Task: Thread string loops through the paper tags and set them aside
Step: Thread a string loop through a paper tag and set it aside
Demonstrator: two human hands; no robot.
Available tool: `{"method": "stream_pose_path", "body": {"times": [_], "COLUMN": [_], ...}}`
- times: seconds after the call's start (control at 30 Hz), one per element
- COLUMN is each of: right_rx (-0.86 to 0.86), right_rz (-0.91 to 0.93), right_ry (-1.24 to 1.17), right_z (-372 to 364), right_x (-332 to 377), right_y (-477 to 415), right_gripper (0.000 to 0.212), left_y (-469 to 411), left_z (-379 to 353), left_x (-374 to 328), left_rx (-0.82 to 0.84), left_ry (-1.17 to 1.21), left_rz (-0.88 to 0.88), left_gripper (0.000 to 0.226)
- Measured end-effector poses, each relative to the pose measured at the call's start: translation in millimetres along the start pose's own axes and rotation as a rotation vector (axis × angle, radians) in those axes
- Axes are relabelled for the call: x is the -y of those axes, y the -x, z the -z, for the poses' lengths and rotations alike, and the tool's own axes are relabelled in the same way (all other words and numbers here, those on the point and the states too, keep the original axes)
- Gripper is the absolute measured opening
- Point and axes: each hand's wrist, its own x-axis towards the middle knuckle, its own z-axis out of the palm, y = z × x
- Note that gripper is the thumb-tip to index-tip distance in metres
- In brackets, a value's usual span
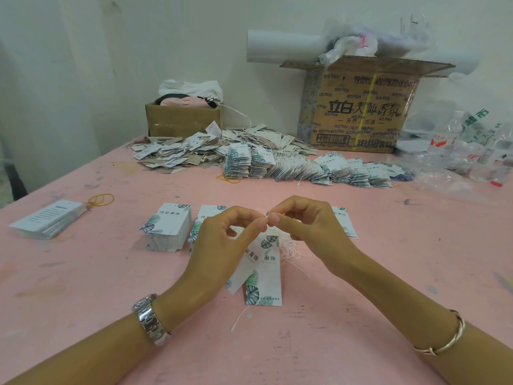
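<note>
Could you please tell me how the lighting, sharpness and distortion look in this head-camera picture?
Head view: soft, even light, no strong glare, only faint shadows on the pink table under the left hand and right hand; the white string they pinch is slightly blurred; wide-angle distortion tilts the large printed cardboard box; the clear plastic bottles far right look smeared.

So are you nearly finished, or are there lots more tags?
Done: a long row of strung tags at the back. In hand: the left hand and right hand pinch a white string above two leaf-print tags. Left: stacks of unstrung tags by the hands, so plenty remains.
</note>
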Motion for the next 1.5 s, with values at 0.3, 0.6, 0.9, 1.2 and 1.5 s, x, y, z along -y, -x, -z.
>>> {"method": "stream_pose_path", "body": {"times": [0.3, 0.6, 0.9, 1.2, 1.5], "right_rx": [-0.018, 0.101, 0.099, 0.082, 0.021], "right_rz": [0.041, -0.086, -0.093, -0.090, -0.049], "right_ry": [0.030, -0.147, -0.187, -0.192, -0.106], "right_z": [-6, -4, -7, -8, -2], "right_x": [-3, -5, -7, -10, -8], "right_y": [2, 1, 2, 2, -2], "right_gripper": [0.005, 0.018, 0.025, 0.025, 0.024], "left_y": [0, -1, 0, 1, -6], "left_z": [2, 3, 4, 5, 7], "left_x": [1, 0, 1, 0, -2], "left_rx": [0.005, 0.008, 0.004, 0.000, -0.015], "left_ry": [-0.182, -0.182, -0.174, -0.187, -0.204], "left_rz": [-0.118, -0.131, -0.119, -0.135, -0.162], "left_gripper": [0.008, 0.009, 0.012, 0.016, 0.009]}}
